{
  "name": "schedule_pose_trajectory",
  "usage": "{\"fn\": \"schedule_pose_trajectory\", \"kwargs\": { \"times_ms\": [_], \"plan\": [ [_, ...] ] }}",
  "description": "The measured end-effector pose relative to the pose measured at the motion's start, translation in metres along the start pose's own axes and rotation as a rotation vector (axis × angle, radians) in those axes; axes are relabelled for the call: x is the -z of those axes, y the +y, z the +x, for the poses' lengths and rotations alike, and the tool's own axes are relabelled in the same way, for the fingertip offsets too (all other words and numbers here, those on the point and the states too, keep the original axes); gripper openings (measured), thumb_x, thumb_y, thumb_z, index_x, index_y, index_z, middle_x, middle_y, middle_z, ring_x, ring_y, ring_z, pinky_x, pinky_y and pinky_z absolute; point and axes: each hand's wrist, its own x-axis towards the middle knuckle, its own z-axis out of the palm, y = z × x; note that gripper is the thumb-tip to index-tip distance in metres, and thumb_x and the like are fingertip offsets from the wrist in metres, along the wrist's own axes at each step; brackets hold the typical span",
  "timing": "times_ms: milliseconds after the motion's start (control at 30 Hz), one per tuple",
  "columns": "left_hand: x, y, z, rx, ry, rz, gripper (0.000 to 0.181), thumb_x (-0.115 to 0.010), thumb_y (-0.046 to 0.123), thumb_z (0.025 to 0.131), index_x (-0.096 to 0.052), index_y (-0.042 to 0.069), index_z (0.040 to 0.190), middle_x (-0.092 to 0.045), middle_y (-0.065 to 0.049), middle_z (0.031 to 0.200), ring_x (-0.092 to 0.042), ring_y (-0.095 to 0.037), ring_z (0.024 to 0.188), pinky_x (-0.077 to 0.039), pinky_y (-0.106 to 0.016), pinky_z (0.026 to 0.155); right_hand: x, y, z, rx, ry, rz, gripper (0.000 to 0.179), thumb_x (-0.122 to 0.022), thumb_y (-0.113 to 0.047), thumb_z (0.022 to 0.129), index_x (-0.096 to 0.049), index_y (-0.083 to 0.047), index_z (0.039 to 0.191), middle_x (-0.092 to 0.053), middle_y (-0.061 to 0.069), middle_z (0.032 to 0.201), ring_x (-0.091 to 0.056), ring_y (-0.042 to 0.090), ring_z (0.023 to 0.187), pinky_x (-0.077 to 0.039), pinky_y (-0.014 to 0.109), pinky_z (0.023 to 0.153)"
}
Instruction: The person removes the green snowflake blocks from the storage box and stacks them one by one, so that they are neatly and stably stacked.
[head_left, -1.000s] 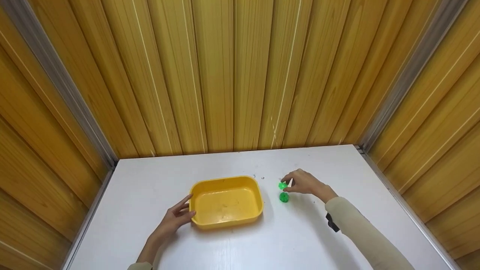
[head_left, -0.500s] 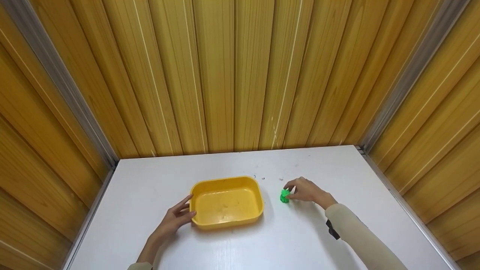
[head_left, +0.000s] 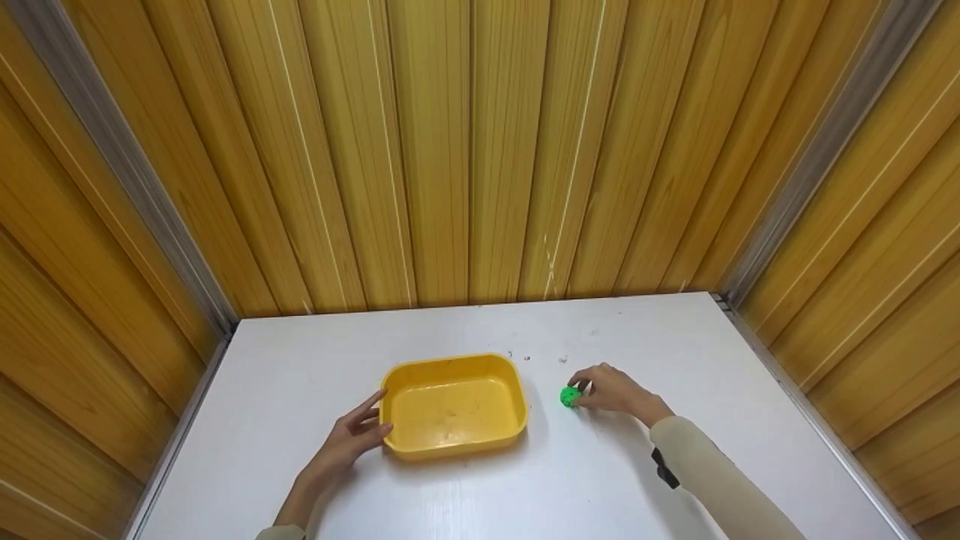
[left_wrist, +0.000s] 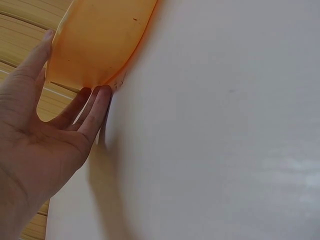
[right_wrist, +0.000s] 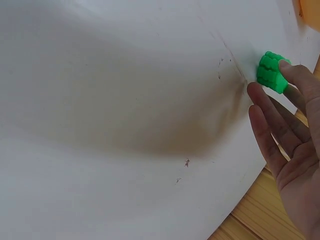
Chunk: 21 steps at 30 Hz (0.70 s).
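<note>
My left hand holds the left side of a shallow yellow plastic tub with rounded corners. In the left wrist view the thumb lies at the tub's rim and other fingertips touch the wall lower down. To the right of the tub, my right hand pinches a small bright green plastic piece with a scalloped edge. From the right wrist view it forms a short ridged green stack standing on the table, the thumb against its upper face. Part of the stack is behind the fingers.
A white tabletop carries everything. Small dark marks or crumbs lie behind the green pieces. Wood-patterned panels with grey metal corner posts enclose the back and sides.
My right hand has lowered the bright green piece from above and behind onto the darker green one, and still pinches it. The left hand and tub have stayed in place.
</note>
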Motion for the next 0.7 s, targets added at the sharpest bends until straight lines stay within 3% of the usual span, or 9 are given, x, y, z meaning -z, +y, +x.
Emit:
{"fn": "schedule_pose_trajectory", "kwargs": {
  "times_ms": [500, 700],
  "plan": [
    [-0.0006, -0.0003, -0.0026, -0.019, -0.006, -0.009, 0.072, -0.065, 0.021, 0.101, -0.028, 0.015, 0.162, -0.036, -0.035, 0.156, -0.055, -0.042, 0.134, -0.059, -0.034, 0.101, -0.003, -0.0028, 0.0006, -0.056, 0.008, -0.001, 0.03, -0.078, -0.023, 0.091, -0.074, -0.01, 0.118, -0.075, 0.005, 0.107, -0.06, 0.019, 0.096, -0.054, 0.044, 0.088],
    [0.0013, -0.0021, -0.0011, -0.023, -0.024, -0.017, 0.072, -0.065, 0.021, 0.101, -0.027, 0.015, 0.163, -0.034, -0.034, 0.157, -0.055, -0.041, 0.134, -0.058, -0.035, 0.102, -0.0049, -0.0034, 0.0, -0.04, 0.02, -0.005, 0.03, -0.079, -0.022, 0.09, -0.075, -0.008, 0.117, -0.076, 0.007, 0.107, -0.061, 0.02, 0.095, -0.055, 0.043, 0.086]
  ]
}}
